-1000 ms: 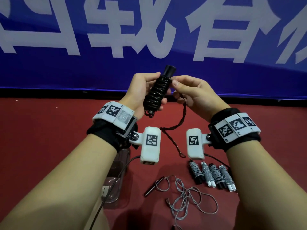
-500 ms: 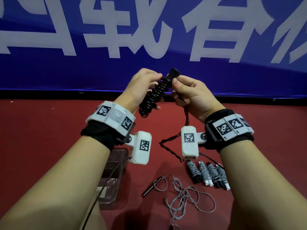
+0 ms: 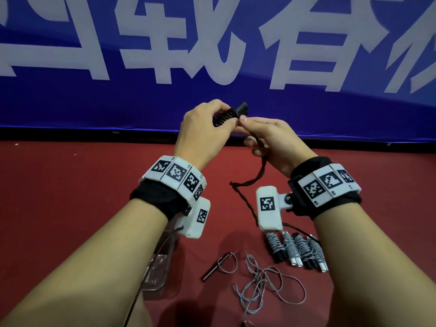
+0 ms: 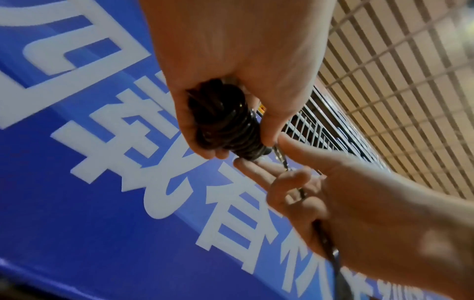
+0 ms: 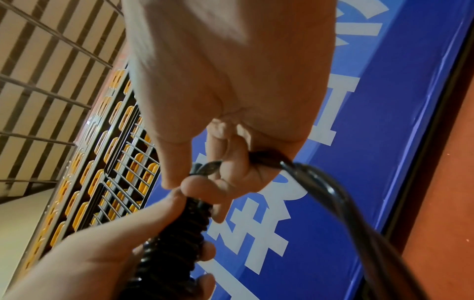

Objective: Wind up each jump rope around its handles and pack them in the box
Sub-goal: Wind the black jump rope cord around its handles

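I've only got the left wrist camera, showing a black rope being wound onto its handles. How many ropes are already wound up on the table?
Observer: Four wound bundles lie side by side on the red table, beside the right forearm.
Operator: Any rope not wound yet?
Observer: One grey rope lies loose in front of them, a dark handle at one end.
Operator: Where does the black tail go?
Observer: The black rope hangs from the right hand down toward the table.

place: sports hall | cues: red floor (image 3: pixel 70 208); blue banner (image 3: pixel 70 102); yellow spectator seats (image 5: pixel 84 182); railings (image 4: pixel 410 81)
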